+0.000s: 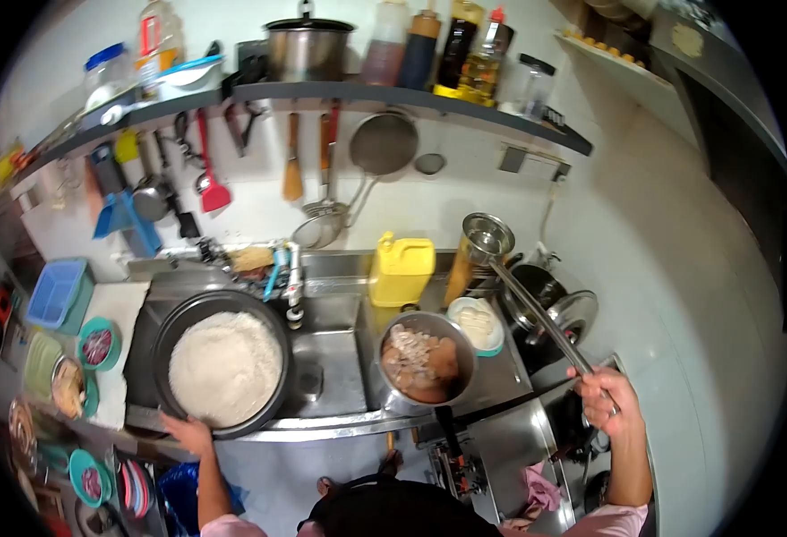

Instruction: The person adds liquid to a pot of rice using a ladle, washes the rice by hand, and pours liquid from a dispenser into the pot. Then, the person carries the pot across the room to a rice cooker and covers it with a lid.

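The right hand (607, 400) has its grip clamped around the handle end of a long metal ladle (538, 311), fingers curled over the shaft. The ladle slants from the hand toward the far left, its round head in line with the gap between a yellow jug (402, 273) and the dark pan (537, 291) at the far right; how high it is held I cannot tell. The left hand (186, 432) has its grip loose, fingers extended and apart, touching the near-left rim of a large black basin (162, 362). The basin sits at the left of the steel sink (331, 380) and holds a broad heap of white, grainy-looking stuff (226, 369). Right of the sink a metal pot (401, 403) holds pale and brownish pieces of food (419, 358); the jug stands just beyond it, and a bowl (498, 345) with pale contents is just beside it on the right. Farther right a round lid (573, 313) leans near the dark pan. On the far-left counter (136, 309) are a blue tub (58, 291) and a teal bowl (114, 351) of purplish pieces. Utensils, among them a red spatula (214, 195), hang below a dark shelf (349, 91) carrying bottles.
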The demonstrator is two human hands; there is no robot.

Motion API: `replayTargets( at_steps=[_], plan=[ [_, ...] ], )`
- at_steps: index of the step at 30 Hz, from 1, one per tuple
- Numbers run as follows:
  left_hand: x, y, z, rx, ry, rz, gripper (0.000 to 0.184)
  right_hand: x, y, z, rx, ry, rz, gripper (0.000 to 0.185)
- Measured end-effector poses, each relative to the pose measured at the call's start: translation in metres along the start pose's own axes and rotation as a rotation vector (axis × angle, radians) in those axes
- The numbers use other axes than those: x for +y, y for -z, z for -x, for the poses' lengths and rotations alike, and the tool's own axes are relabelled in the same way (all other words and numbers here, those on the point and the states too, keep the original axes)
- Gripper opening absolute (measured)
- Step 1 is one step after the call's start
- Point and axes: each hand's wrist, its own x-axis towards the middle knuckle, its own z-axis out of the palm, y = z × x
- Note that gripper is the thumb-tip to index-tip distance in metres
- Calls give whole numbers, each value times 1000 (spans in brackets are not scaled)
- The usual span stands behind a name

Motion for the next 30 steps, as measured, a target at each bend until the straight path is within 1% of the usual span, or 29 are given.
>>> replayTargets(
  at_steps=[2,4,6,9,10,12,16,17,21,25,30],
  plan=[
    [-17,-14,-5,18,-58,18,77,23,-12,-1,-54,-32,19,26],
    [-12,-12,-4,28,-33,34,75,44,-27,-10,-123,-94,-12,29],
    [5,0,0,3,80,57,74,59,-42,-22,-222,-165,-27,31],
    [13,10,3,13,50,70,73,83,-65,-48,-337,-326,-93,32],
    [12,10,2,11,46,82,74,91,-72,-59,-357,-325,28,32],
    [16,15,3,-9,70,91,74,101,-98,-74,-387,-357,130,32],
    [14,16,1,-21,101,157,73,118,-145,-104,-370,-328,403,26],
    [14,17,1,-23,107,145,72,121,-156,-111,-373,-333,451,20],
    [17,19,1,12,127,168,72,134,-196,-133,-350,-288,679,8],
    [21,23,3,-3,180,185,74,148,-211,-163,-378,-143,828,11],
    [23,27,2,2,198,206,75,160,-242,-184,-388,-82,902,11]
  ],
)
